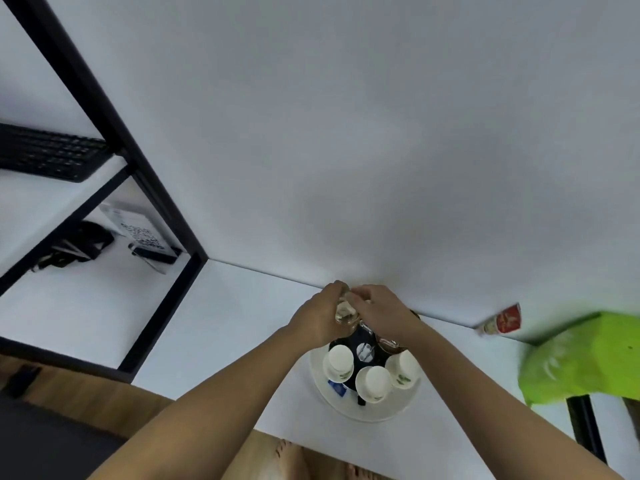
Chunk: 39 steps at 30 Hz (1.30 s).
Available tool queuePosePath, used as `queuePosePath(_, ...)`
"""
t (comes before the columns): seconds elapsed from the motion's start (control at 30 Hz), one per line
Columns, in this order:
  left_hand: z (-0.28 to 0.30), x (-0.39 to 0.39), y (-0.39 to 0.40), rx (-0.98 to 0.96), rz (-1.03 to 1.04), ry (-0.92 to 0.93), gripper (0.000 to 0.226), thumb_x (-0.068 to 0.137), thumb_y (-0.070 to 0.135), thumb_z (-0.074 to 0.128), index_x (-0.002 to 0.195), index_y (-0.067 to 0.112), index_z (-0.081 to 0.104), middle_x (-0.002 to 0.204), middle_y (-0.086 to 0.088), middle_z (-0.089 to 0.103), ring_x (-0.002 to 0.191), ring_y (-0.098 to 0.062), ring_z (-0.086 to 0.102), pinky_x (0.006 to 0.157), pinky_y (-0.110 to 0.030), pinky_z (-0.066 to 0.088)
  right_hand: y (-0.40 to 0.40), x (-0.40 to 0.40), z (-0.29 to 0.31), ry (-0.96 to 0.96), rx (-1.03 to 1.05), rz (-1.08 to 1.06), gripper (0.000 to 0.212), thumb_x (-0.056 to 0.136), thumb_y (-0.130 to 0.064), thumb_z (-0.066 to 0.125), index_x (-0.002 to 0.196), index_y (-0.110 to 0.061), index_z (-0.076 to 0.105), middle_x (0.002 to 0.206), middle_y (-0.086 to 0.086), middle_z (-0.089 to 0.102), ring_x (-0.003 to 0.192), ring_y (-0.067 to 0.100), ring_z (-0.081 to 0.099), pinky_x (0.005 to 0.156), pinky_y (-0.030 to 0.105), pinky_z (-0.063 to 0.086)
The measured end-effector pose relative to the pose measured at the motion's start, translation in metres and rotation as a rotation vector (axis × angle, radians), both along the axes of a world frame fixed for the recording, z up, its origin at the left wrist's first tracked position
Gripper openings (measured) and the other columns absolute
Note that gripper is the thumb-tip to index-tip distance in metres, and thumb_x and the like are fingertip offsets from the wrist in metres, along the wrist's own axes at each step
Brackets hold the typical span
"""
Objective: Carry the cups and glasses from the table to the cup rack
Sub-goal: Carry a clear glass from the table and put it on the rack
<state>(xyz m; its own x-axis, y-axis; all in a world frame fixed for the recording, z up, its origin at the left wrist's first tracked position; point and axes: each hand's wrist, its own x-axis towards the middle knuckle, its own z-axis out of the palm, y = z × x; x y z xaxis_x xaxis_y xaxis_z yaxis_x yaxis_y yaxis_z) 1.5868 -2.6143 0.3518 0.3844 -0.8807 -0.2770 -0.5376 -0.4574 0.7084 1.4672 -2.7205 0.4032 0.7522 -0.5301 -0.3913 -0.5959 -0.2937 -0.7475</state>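
A round white cup rack (367, 408) with a black stand sits on the white surface by the wall. Three white cups hang upside down on it: one on the left (338, 359), one in front (373, 381) and one on the right (402, 368). An upturned glass (388, 342) sits at its back right. My left hand (320, 315) and my right hand (381, 310) both grip a clear glass (344, 313) above the rack's back left.
A black-framed shelf stands on the left with a keyboard (48, 157) and a dark pouch (79, 245). A red carton (502, 320) leans at the wall. A bright green bag (585, 358) lies to the right. My bare feet (294, 460) show below.
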Motion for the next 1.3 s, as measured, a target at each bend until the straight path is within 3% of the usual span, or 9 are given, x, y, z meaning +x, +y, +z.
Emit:
queuePosePath(0.13,-0.015,-0.002,-0.005,0.032,-0.031,0.018,0.067,0.08,0.028,0.079,0.136,0.023,0.043,0.13,0.004,0.057,0.107,-0.015,0.061,0.079,-0.022,0.043,0.005,0.0,-0.008,0.052,-0.064,0.014,0.028,0.105,-0.028,0.044,0.118,-0.024,0.067,0.101,-0.008,0.068,0.089,0.008,0.06,0.065,0.009,0.037)
queuePosePath(0.3,-0.031,0.001,-0.012,0.088,-0.045,0.05,0.076,0.074,0.035,0.078,0.139,0.023,0.041,0.133,-0.001,0.058,0.112,-0.02,0.062,0.091,-0.03,0.051,-0.002,0.004,-0.025,0.218,-0.142,0.083,0.029,0.1,-0.017,0.04,0.109,-0.011,0.067,0.104,0.006,0.071,0.093,0.024,0.064,0.08,0.035,0.051)
queuePosePath(0.4,-0.049,0.008,-0.016,0.109,-0.065,0.074,0.09,0.059,0.052,0.072,0.139,0.03,0.037,0.127,0.001,0.062,0.11,-0.023,0.065,0.093,-0.042,0.054,-0.004,0.006,-0.039,0.275,-0.166,0.121,0.027,0.099,-0.018,0.039,0.108,-0.015,0.064,0.108,0.005,0.069,0.097,0.024,0.064,0.079,0.033,0.048)
queuePosePath(0.57,-0.051,0.008,-0.014,0.18,-0.138,0.046,0.077,0.075,0.028,0.082,0.138,0.015,0.039,0.128,-0.005,0.061,0.112,-0.029,0.063,0.093,-0.04,0.052,-0.001,0.008,-0.054,0.351,-0.136,0.168,0.029,0.101,-0.016,0.036,0.115,-0.012,0.061,0.112,0.008,0.067,0.094,0.022,0.058,0.076,0.03,0.041)
queuePosePath(0.7,-0.058,0.01,-0.014,0.184,-0.123,0.058,0.077,0.074,0.025,0.086,0.136,0.014,0.041,0.125,-0.006,0.064,0.11,-0.026,0.063,0.092,-0.038,0.053,0.0,0.007,-0.06,0.354,-0.134,0.16,0.028,0.1,-0.014,0.038,0.115,-0.012,0.061,0.111,0.008,0.068,0.091,0.021,0.06,0.072,0.028,0.04)
queuePosePath(0.87,-0.051,0.018,-0.019,0.188,-0.163,0.046,0.105,0.066,0.029,0.086,0.152,0.022,0.026,0.143,-0.004,0.05,0.124,-0.024,0.056,0.102,-0.042,0.05,0.0,0.007,-0.048,0.309,-0.163,0.181,0.034,0.103,-0.019,0.036,0.129,-0.014,0.058,0.127,0.009,0.064,0.105,0.021,0.059,0.088,0.033,0.047)
queuePosePath(0.97,-0.018,0.03,-0.028,0.233,-0.186,0.026,0.087,0.073,0.019,0.083,0.144,0.015,0.034,0.139,-0.009,0.05,0.123,-0.027,0.054,0.096,-0.038,0.05,-0.006,0.011,-0.021,0.235,-0.197,0.18,0.038,0.104,-0.017,0.037,0.137,-0.015,0.055,0.137,0.008,0.059,0.121,0.026,0.057,0.104,0.038,0.044)
queuePosePath(1.1,0.045,0.052,-0.042,0.204,-0.179,-0.056,0.055,0.091,0.024,0.071,0.139,0.013,0.046,0.139,-0.004,0.052,0.12,-0.022,0.053,0.087,-0.025,0.04,-0.021,0.024,0.031,0.116,-0.251,0.145,0.039,0.106,-0.019,0.035,0.14,-0.016,0.053,0.144,0.005,0.054,0.13,0.021,0.051,0.104,0.03,0.039)
queuePosePath(1.3,0.172,0.082,-0.039,-0.001,-0.016,-0.231,0.013,0.094,0.02,0.057,0.104,0.027,0.062,0.116,0.005,0.064,0.102,-0.016,0.063,0.093,-0.037,0.054,-0.043,0.044,0.124,-0.215,-0.365,0.109,0.033,0.104,-0.025,0.045,0.131,-0.021,0.062,0.135,-0.002,0.061,0.121,0.014,0.056,0.094,0.021,0.039)
